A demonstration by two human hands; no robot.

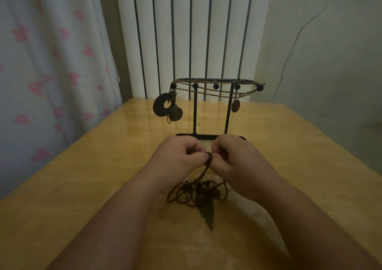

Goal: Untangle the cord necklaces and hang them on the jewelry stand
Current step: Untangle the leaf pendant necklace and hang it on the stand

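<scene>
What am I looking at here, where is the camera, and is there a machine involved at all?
No machine here: these are a person's two bare hands, filmed by one wide-angle camera worn on the head, looking forward and down. The left hand and right hand meet above a wooden table, each pinching the same dark cord. That cord runs down to a tangle of cords lying on the table, with a pointed dark pendant at its near end. Behind the hands stands a black jewelry stand; lighter cords are draped along its top, carrying a ring-shaped pendant, a round pendant and an oval pendant.
</scene>
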